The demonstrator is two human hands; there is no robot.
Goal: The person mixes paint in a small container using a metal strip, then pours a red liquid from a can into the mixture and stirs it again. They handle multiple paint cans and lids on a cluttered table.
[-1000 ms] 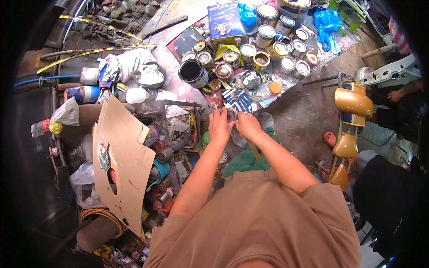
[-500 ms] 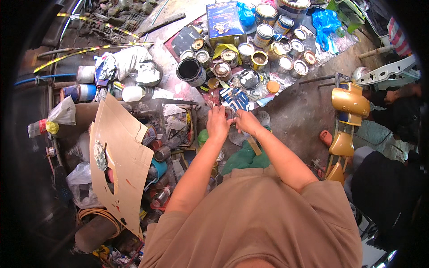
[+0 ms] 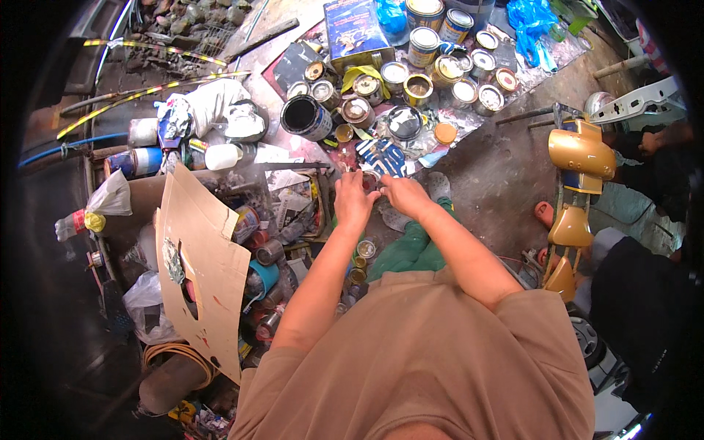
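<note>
In front of my body both hands meet at a small round can (image 3: 372,180) with a dark reddish inside, mostly hidden by my fingers. My left hand (image 3: 353,199) is closed against its left side, thumb pointing inward. On the opposite side my right hand (image 3: 404,194) is bent round the rim, its fingertips partly hidden. Just beyond lies a blue and white patterned cloth or glove (image 3: 382,157). A large open can with a black inside (image 3: 306,119) stands farther left, near a round lid smeared grey and white (image 3: 405,122).
Many paint cans (image 3: 424,48) crowd the stained sheet ahead, beside a blue square tin (image 3: 359,33). A cut cardboard sheet (image 3: 209,268) leans at left over jars and a blue bucket (image 3: 262,279). Gold-painted panels (image 3: 581,154) hang on a stand at right, near another person (image 3: 631,308).
The flat wooden stick that hung below my right hand is out of sight now. My hands have shifted slightly and stay together at the small can.
</note>
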